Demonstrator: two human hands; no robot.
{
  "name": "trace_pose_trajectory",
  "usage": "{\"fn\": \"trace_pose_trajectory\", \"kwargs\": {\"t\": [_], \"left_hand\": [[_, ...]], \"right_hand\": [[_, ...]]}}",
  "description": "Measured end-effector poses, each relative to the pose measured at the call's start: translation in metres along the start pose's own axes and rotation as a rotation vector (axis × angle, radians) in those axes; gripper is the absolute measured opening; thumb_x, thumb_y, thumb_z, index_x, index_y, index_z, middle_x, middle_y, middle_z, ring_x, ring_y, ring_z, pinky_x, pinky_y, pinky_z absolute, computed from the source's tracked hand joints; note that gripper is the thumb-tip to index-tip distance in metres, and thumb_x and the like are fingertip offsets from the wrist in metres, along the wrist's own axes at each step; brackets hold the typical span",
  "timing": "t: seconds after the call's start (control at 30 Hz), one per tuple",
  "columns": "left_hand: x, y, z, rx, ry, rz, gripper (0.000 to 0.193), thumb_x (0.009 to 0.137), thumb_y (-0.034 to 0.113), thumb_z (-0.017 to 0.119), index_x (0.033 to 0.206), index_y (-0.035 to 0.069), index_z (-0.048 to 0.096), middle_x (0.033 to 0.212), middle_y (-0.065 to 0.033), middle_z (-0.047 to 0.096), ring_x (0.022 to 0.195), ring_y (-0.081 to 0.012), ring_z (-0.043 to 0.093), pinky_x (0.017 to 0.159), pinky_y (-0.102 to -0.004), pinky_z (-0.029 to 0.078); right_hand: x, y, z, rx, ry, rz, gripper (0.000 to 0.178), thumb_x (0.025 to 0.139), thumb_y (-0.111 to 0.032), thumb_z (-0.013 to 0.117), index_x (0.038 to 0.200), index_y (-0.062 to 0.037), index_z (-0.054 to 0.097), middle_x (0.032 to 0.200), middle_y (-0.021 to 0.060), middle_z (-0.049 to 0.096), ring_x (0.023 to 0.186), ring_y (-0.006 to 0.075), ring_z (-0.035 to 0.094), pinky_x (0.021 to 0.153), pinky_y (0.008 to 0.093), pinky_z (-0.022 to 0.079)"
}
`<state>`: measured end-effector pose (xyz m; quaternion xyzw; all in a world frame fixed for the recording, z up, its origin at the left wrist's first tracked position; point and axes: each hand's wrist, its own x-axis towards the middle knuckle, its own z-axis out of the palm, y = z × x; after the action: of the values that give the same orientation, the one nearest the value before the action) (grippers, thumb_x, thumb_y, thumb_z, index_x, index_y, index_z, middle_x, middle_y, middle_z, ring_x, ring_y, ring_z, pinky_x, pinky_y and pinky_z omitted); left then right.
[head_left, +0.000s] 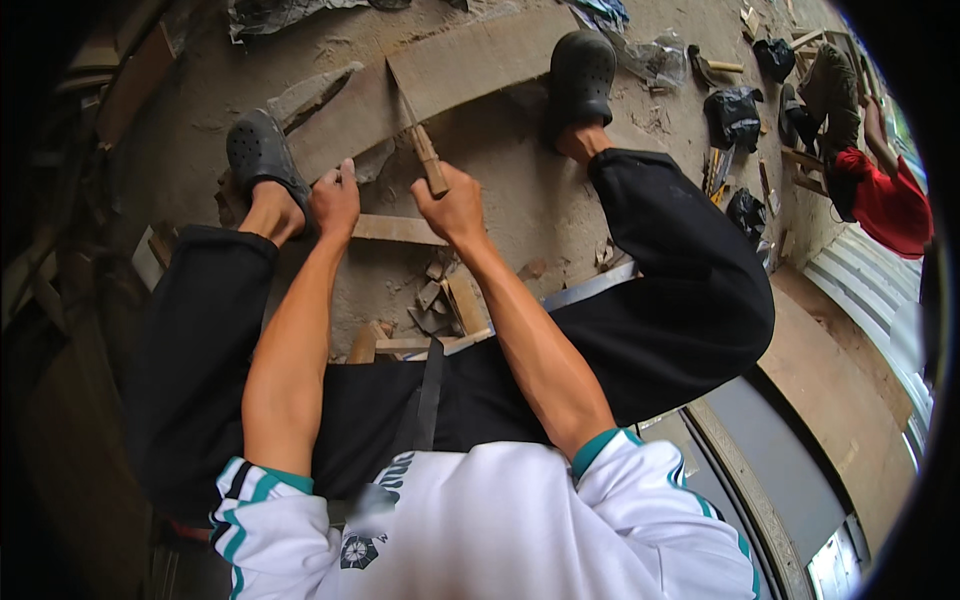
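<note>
A long wooden plank [490, 62] lies across the ground ahead of me, slanting up to the right. My right hand [452, 205] is closed around the wooden handle [429, 158] of a handsaw. Its thin blade [405, 107] runs away from me and meets the plank along a dark line near the middle. My left hand [336, 200] is curled into a loose fist close to the plank's near edge at the left. What its fingers hold, if anything, is hidden. My dark clogs, left [262, 150] and right [583, 78], are at the plank's two ends.
Wood offcuts [460, 300] and a short board [398, 229] lie between my legs. Black plastic bags [734, 117] and a hammer-like tool with a wooden handle [722, 66] lie at the right. Beyond them sits another person in a red garment [885, 205]. Dark timber [135, 85] stands at the left.
</note>
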<state>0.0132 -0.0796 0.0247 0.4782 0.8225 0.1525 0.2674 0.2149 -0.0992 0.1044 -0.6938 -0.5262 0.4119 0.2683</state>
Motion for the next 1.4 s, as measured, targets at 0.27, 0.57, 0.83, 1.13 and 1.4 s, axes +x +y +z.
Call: {"fn": "trace_pose_trajectory", "kwargs": {"t": [0.27, 0.57, 0.83, 1.13, 1.4], "left_hand": [[-0.005, 0.019, 0.000, 0.017, 0.042, -0.025, 0.052, 0.091, 0.054, 0.056, 0.085, 0.004, 0.071, 0.084, -0.0205, 0.069, 0.084, -0.0424, 0.065, 0.073, -0.0475, 0.049], [0.018, -0.005, 0.001, 0.201, 0.184, 0.290, 0.041, 0.091, 0.040, 0.060, 0.126, 0.017, 0.063, 0.136, -0.0128, 0.055, 0.124, -0.0354, 0.052, 0.094, -0.0464, 0.047], [0.033, 0.004, 0.006, 0.274, -0.174, 0.160, 0.054, 0.094, 0.034, 0.060, 0.145, 0.021, 0.047, 0.158, -0.0136, 0.028, 0.139, -0.0446, 0.033, 0.109, -0.0502, 0.039], [0.044, 0.001, 0.006, 0.473, -0.278, 0.229, 0.049, 0.097, 0.025, 0.056, 0.145, 0.019, 0.047, 0.153, -0.0177, 0.036, 0.123, -0.0430, 0.052, 0.100, -0.0477, 0.048], [0.064, 0.002, 0.013, 0.540, -0.326, 0.243, 0.043, 0.098, 0.026, 0.052, 0.141, 0.019, 0.051, 0.146, -0.0210, 0.045, 0.113, -0.0393, 0.061, 0.094, -0.0442, 0.052]], "right_hand": [[-0.005, 0.008, -0.018, 0.028, 0.002, -0.042, 0.018, 0.080, -0.018, 0.063, 0.082, -0.0006, 0.064, 0.071, 0.0229, 0.062, 0.069, 0.0431, 0.063, 0.064, 0.0454, 0.050], [-0.067, 0.006, -0.048, 0.033, 0.012, -0.037, 0.018, 0.082, -0.018, 0.065, 0.080, -0.0002, 0.065, 0.064, 0.0179, 0.059, 0.056, 0.0264, 0.060, 0.058, 0.0368, 0.048], [-0.060, -0.003, -0.038, -0.013, -0.014, -0.061, 0.021, 0.087, -0.018, 0.063, 0.080, 0.0016, 0.059, 0.060, 0.0051, 0.048, 0.060, 0.0095, 0.048, 0.056, 0.0301, 0.042], [-0.005, 0.003, -0.004, -0.024, -0.025, -0.004, 0.019, 0.084, -0.016, 0.063, 0.077, 0.0011, 0.058, 0.061, 0.0173, 0.054, 0.053, 0.0179, 0.048, 0.054, 0.0363, 0.044], [0.000, 0.010, -0.003, -0.045, -0.029, 0.008, 0.017, 0.082, -0.016, 0.064, 0.077, -0.0001, 0.064, 0.063, 0.0187, 0.060, 0.058, 0.0246, 0.063, 0.059, 0.0383, 0.048]]}}
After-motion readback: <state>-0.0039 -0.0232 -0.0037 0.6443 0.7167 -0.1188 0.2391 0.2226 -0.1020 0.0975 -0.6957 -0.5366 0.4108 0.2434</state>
